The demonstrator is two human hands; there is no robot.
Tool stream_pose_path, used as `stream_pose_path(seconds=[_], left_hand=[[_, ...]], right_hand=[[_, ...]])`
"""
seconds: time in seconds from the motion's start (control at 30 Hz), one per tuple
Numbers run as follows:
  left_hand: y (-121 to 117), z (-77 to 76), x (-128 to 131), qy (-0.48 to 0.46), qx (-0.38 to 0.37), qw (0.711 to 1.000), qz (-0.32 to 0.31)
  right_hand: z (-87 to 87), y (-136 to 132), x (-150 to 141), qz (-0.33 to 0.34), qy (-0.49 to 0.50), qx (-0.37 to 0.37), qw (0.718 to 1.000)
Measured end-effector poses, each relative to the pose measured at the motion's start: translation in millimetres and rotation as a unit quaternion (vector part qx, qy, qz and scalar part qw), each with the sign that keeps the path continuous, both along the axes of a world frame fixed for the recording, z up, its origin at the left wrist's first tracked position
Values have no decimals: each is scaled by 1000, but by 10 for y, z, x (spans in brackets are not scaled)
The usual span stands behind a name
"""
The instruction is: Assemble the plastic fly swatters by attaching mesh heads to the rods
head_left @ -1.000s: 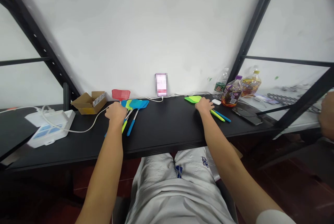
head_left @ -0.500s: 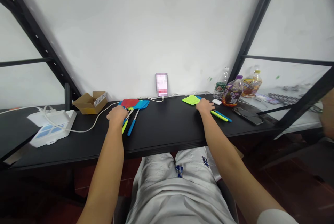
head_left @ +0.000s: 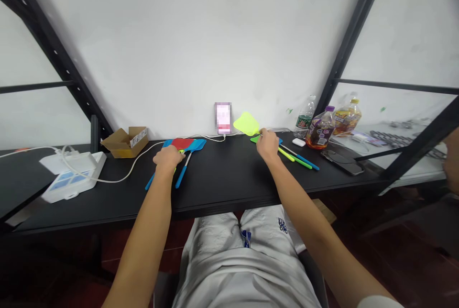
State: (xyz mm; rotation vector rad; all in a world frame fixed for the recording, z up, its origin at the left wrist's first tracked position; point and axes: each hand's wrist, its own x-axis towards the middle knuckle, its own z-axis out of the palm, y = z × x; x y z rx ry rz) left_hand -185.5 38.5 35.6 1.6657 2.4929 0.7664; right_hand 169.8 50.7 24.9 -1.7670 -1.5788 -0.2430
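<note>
My left hand (head_left: 168, 157) rests on the handles of a pile of fly swatters (head_left: 185, 144) on the black table (head_left: 222, 179); a red swatter head lies on top of blue ones. Its fingers are curled over the handles. My right hand (head_left: 267, 141) is closed on the handle of a yellow-green fly swatter (head_left: 246, 123) and holds it lifted, head tilted up to the left. Beneath and to the right of that hand lie more swatters (head_left: 297, 157) with green and blue handles.
A phone (head_left: 223, 117) leans on the wall, on a white cable. A cardboard box (head_left: 125, 141) and a white power strip (head_left: 73, 174) sit at the left. Bottles (head_left: 320, 126), an earbud case (head_left: 298, 142) and a dark phone (head_left: 342, 161) lie at the right. Another person's arm (head_left: 452, 157) shows at the far right edge.
My left hand laid the red swatter down onto the blue pile. My right hand took a yellow-green swatter from the right pile and lifted it up and leftward.
</note>
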Motion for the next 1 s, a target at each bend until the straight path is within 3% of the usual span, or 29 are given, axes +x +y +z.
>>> stream_pose_path(seconds=[0.13,0.23,0.57,0.83,1.0], left_hand=[[25,-13,41,66,-73,995,28],[19,-1,68,84,-85,992,41],[-6,53,95,93,-120,988,23],[-18,44,133,99,-138,985,-5],[11,31,116,105,-142,984,-18]], right_hand=[[14,-48,-207,79,-19,89,993],[32,-89,-274,118,-9,163,980],[92,-114,-214,83,76,357,927],[92,-34,-172,135,117,358,916],[153,56,-218,157,228,313,908]])
